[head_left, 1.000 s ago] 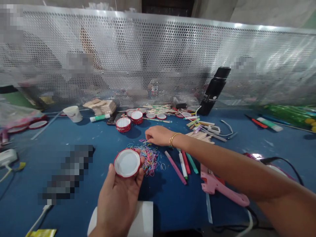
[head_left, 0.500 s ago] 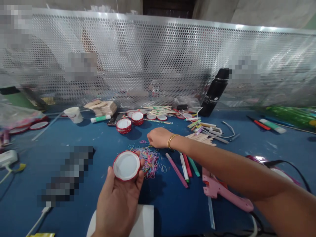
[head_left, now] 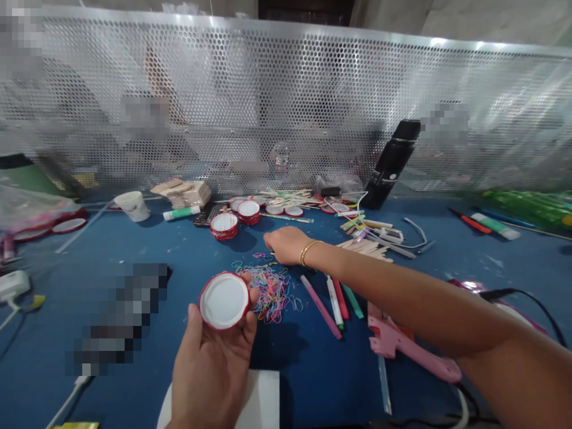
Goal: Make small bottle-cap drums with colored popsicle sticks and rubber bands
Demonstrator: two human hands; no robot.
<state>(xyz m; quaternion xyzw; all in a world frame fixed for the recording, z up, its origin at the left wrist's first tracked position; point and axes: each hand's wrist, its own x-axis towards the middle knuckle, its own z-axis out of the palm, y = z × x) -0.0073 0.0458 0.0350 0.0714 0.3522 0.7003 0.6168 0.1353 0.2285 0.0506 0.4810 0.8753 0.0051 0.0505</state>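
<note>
In my left hand (head_left: pixel 214 363) rests a round jar lid (head_left: pixel 224 301) with a red rim, its white inner side facing up, the fingers and thumb around its edge. My right hand (head_left: pixel 286 244), with a gold bracelet (head_left: pixel 307 252) at the wrist, reaches over the table with its fingers drawn together; whatever is between them is hidden. Just below it lies a loose pile of small coloured rubber bands (head_left: pixel 271 292), a few strays beside the fingertips. Two stacks of red-rimmed lids, a front stack (head_left: pixel 224 227) and a back stack (head_left: pixel 248 212), stand beyond my hands.
Several markers (head_left: pixel 322 307) and a pink glue gun (head_left: pixel 413 354) lie under my right forearm. Wooden sticks (head_left: pixel 366 250) are behind it. A paper cup (head_left: pixel 133 206) and a tilted black bottle (head_left: pixel 393 164) stand near the perforated metal screen (head_left: pixel 286 107). White paper (head_left: pixel 261 399) lies below my left hand.
My left hand has shifted slightly left with the lid, which is tilted a little differently. My right hand has moved slightly left and up in the picture.
</note>
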